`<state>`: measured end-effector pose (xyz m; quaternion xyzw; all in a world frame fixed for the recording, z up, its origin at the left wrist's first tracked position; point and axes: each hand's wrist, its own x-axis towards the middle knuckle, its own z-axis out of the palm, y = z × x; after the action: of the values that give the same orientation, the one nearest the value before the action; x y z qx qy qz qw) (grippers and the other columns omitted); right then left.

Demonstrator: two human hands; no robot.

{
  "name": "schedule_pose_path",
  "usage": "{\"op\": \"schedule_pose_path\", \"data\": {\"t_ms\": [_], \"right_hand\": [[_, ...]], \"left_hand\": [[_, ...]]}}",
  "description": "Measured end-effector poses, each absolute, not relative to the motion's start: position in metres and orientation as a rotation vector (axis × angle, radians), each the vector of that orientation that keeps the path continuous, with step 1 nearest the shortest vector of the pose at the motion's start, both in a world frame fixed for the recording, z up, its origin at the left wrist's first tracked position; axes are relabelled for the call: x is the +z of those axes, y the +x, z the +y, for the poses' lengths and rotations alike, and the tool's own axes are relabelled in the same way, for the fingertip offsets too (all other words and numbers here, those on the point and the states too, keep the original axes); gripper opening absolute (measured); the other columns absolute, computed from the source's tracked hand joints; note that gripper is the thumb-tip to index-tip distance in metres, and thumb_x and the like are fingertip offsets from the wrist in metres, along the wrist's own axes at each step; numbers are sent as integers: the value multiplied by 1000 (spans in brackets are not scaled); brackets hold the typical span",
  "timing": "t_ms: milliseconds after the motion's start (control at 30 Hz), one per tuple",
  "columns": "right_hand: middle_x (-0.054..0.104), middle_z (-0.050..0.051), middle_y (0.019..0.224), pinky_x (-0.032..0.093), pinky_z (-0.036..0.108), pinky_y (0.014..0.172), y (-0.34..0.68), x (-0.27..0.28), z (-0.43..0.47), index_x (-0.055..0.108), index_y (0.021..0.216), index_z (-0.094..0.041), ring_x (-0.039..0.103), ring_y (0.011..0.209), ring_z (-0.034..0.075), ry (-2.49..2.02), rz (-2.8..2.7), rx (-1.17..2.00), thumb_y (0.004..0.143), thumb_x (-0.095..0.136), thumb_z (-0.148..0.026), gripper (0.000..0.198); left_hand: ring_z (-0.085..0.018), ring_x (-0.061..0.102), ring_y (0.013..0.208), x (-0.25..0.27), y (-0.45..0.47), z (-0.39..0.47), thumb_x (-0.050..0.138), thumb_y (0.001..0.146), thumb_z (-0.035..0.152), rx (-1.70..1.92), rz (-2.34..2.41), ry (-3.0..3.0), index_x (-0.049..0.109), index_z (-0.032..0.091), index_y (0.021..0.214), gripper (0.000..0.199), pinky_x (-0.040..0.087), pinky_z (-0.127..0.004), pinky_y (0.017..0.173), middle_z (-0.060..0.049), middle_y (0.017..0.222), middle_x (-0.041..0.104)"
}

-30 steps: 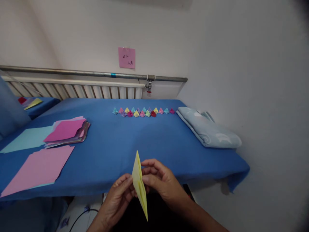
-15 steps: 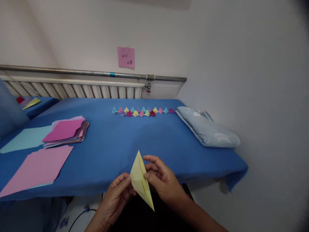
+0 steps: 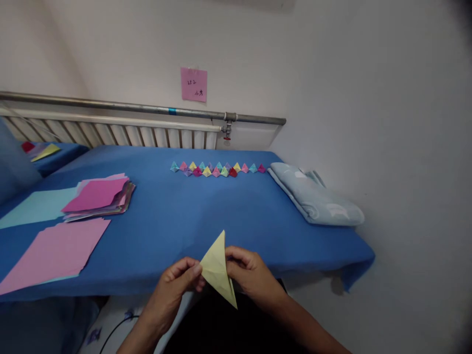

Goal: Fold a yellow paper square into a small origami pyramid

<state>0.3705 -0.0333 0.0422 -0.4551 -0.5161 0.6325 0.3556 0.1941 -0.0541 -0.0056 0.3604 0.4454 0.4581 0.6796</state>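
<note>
A pale yellow sheet of paper folded into a triangle [image 3: 217, 268] is held up near the front edge of the blue-covered table. My left hand [image 3: 177, 282] pinches its left corner between thumb and fingers. On the other side, my right hand [image 3: 252, 275] is closed at the triangle's long edge, its fingertips partly hidden behind the paper. One point of the triangle faces up and another points down to the right, where the layers stand slightly apart.
Several small folded paper pieces [image 3: 216, 170] in many colours stand in rows at the back. Stacked coloured paper [image 3: 98, 194] and pink sheets [image 3: 55, 250] lie at left. A folded light-blue blanket [image 3: 313, 194] lies at right. Behind are a radiator [image 3: 147, 135] and a pipe [image 3: 118, 105].
The yellow paper has turned, so its flat triangular face now shows instead of the parted edge. My right fingers have closed in on its right edge; my left hand keeps its pinch.
</note>
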Motion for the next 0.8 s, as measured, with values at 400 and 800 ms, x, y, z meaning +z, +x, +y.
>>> {"op": "schedule_pose_path", "data": {"t_ms": [400,800], "right_hand": [[65,2,83,45,29,70,372,22,-27,71,81,-19,58,79,17,-1092,-1477,1569,71,68,-29,14],[52,2,79,41,25,66,370,9,-23,58,74,-19,52,73,14,-1254,-2039,704,80,44,-6,20]], "left_hand": [[-10,50,56,14,200,-46,72,69,44,941,1086,854,63,16,67,29,41,-21,57,1,60,57],[-22,65,90,14,209,-49,77,66,37,1053,1018,558,61,16,106,48,49,-33,81,-11,101,69]]}}
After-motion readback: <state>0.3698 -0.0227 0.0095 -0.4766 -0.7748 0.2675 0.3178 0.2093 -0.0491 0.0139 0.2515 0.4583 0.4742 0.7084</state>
